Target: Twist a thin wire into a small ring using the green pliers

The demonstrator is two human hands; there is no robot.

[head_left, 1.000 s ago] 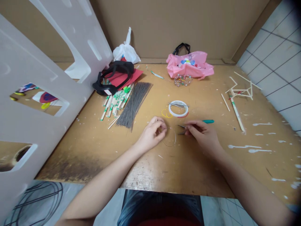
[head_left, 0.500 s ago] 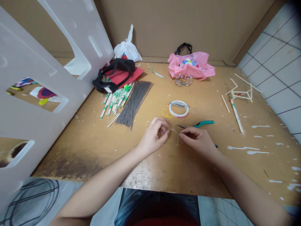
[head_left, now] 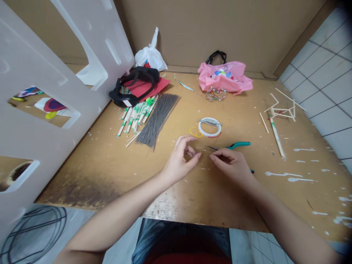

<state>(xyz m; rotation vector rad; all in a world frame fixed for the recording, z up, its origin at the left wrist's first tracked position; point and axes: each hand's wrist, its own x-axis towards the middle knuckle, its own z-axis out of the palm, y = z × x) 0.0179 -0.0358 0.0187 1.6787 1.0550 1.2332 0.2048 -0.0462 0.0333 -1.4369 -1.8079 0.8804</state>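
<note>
1. The left hand (head_left: 179, 158) curls with thumb and forefinger nearly shut, and the right hand (head_left: 230, 165) pinches the same way. Both grips look nearly closed on a fine wire (head_left: 202, 156), though it is too thin to confirm a hold
2. The wire sits between the hands, over the middle of the surface (head_left: 165, 205), faint against the wood
3. Teal pliers (head_left: 238, 145) lie just beyond the right hand, their tips near its fingers
4. The wire could slip if either pinch slackens, then vanish among the pale specks on the wood. Its cut end could prick a fingertip, and a careless right-hand move could catch the pliers
5. Counted: two hands, one wire between them, one pair of pliers, one white ring (head_left: 209, 127), one grey rod bundle (head_left: 156, 121), two plastic bags, white (head_left: 151, 55) and pink (head_left: 225, 77), one red sheet (head_left: 145, 86), and one stick frame (head_left: 283, 109)
</note>
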